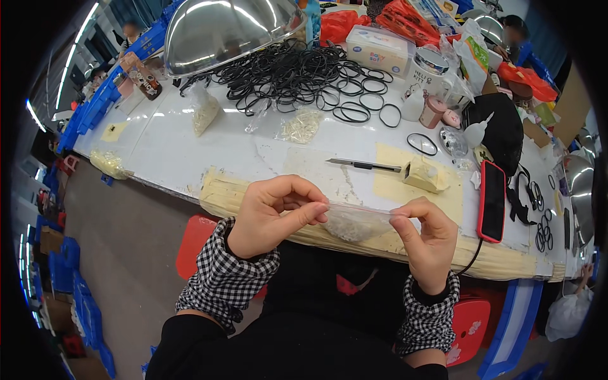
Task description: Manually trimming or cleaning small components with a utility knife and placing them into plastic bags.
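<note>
Both forearms rise from the lower edge, spread apart, in black-and-white checked fabric sleeve covers [231, 278] gathered at the wrists, and the hands angle inward toward each other. Between them, over the front edge of the white tabletop [237, 152] with its padded cream-coloured taped border [500, 258], a small clear plastic bag [356, 225] with pale contents hangs by its top edge. The left hand [267, 216], back of the wrist outward, pinches the bag's upper left corner between thumb and forefinger, its other fingers curled under. The right hand [433, 239] stands more upright, thumb and forefinger clamped on the upper right corner, remaining fingers bent behind. The top edge runs nearly straight between the two pinches. Just beyond the bag lie a slim grey-and-black utility knife [364, 165] and a cream tape-wrapped block [423, 176]; a red-cased black phone [492, 201] rests near the right hand.
</note>
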Motion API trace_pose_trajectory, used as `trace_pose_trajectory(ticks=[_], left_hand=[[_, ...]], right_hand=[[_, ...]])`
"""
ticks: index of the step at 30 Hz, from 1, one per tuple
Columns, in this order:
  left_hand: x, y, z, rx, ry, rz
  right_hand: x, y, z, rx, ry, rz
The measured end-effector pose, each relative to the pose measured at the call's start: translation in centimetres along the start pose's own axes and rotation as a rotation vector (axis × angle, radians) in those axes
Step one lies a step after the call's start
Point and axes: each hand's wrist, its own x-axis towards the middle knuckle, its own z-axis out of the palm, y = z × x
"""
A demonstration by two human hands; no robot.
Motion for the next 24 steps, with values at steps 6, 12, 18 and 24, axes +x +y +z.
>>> trace_pose_trajectory(ticks=[6, 12, 18, 24], left_hand=[[0.27, -0.43, 0.03, 0.016, -0.019, 0.071], [0.2, -0.05, 0.38, -0.047, -0.007, 0.009], [0.05, 0.04, 0.38, -0.07, -0.025, 0.011], [-0.06, -0.14, 0.13, -0.115, -0.051, 0.022]], right_hand=[[0.01, -0.37, -0.04, 0.01, -0.01, -0.01], [-0.14, -0.11, -0.27, 0.012, 0.001, 0.003], [-0.16, -0.23, -0.33, -0.027, -0.031, -0.036], [-0.36, -0.37, -0.23, -0.052, -0.027, -0.07]])
